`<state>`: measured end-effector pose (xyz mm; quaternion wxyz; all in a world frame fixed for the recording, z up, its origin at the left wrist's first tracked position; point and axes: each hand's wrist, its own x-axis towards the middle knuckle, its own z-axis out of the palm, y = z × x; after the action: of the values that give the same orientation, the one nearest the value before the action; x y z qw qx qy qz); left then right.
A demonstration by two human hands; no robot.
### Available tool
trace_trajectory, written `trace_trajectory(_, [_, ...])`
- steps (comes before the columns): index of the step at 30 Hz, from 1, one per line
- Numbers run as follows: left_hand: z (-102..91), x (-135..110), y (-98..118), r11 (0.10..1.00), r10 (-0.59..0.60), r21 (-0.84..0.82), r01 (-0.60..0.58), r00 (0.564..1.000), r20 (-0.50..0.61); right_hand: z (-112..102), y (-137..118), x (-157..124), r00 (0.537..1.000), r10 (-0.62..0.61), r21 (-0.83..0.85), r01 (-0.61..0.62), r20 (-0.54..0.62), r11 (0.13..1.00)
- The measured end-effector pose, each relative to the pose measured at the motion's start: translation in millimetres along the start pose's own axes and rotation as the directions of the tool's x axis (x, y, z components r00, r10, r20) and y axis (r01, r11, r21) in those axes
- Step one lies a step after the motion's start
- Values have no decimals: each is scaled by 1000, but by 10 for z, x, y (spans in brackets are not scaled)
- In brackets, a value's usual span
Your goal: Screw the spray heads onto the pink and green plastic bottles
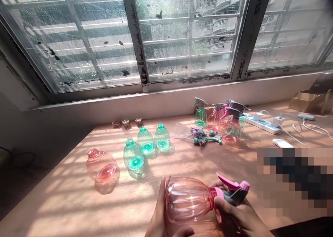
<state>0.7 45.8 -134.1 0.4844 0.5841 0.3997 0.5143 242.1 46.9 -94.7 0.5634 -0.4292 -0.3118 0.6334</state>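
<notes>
A clear red spray bottle (188, 200) lies on its side in the air between my hands, its neck pointing right. My left hand (159, 209) cups its base, with the thumb below. Around the pink collar at the neck my right hand (230, 212) is closed. The spray head (235, 192) on it is grey with a pink trigger. Left of my hands stand a red bottle without a head (101, 166) and several open green bottles (134, 159). Loose spray heads (201, 136) lie in a pile beyond the held bottle.
Several spray bottles with heads (231, 127) stand at the back right. A white power strip (262, 123) with chargers and cables lies beside them. Small square containers (126, 124) sit at the back left, below the window (187, 39). The right side is partly pixelated.
</notes>
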Motion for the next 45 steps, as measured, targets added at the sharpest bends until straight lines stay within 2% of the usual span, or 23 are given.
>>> trace_trajectory(3, [27,16,42,998,64,-30,-64,998,16,-25,20,9,1000,15,-24,-15,8,1000])
trace_trajectory(8, [72,0,134,1000,17,14,-17,1000,27,-31,5,21,1000,-8,-54,9,15,998])
trace_trajectory(14, [37,0,175,985,59,165,-52,997,-39,41,-67,-13,998,45,-45,-43,39,998])
trace_trajectory(18, [-8,10,205,991,13,133,-13,1000,2,35,-59,-8,997,68,-62,-66,39,996])
trace_trajectory(23, [-16,14,182,978,1,206,22,994,-107,10,-40,16,998,54,-107,-50,30,993])
trace_trajectory(33, [44,-1,248,999,-9,33,13,992,-128,48,-51,-1,998,65,-110,-63,13,992])
trace_trajectory(39, [48,21,244,991,74,120,-51,977,-199,3,-63,52,996,38,-112,-29,87,993])
trace_trajectory(45, [87,2,334,997,55,68,-42,979,-195,-12,-49,38,993,55,-131,-41,106,991])
